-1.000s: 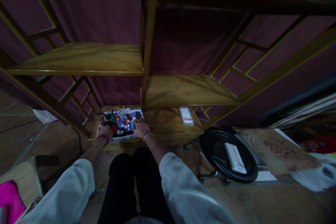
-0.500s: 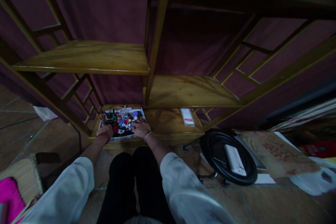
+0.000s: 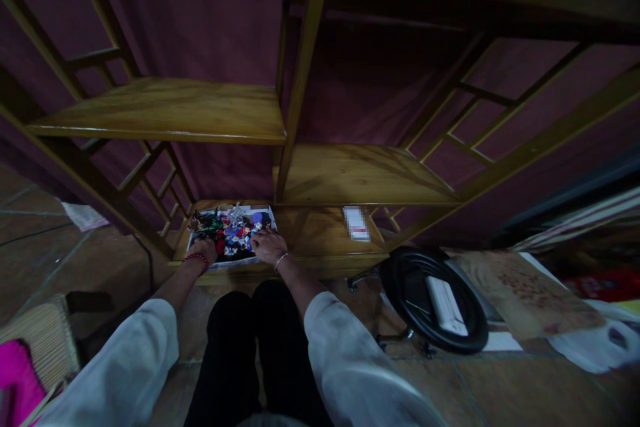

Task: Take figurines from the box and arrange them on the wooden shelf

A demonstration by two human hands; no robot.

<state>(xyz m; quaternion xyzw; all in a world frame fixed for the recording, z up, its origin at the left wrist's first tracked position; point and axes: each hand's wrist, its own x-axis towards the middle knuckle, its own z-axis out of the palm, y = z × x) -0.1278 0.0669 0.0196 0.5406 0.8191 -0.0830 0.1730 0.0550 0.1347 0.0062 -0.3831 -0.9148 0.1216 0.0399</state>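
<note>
A shallow white box sits on the left part of the low bottom shelf. It is filled with a jumble of small colourful trinkets in blue, red, green, black and silver; their exact kind is too small to tell. My left hand, with a red beaded bracelet, rests at the box's front left corner, its fingertips hidden among the trinkets. Over the right side lies my right hand, a pale bracelet at its wrist. Its fingers stretch out across the trinkets, touching them.
The wooden shelf unit has an upper left board above the box and a middle right board. A white packet lies on the bottom shelf. Right of my legs stands a round black stool bearing a white box.
My right hand's fingers have shifted slightly over the trinkets, and an orange bit by them is less visible. My left hand has barely moved. The box stays in place.
</note>
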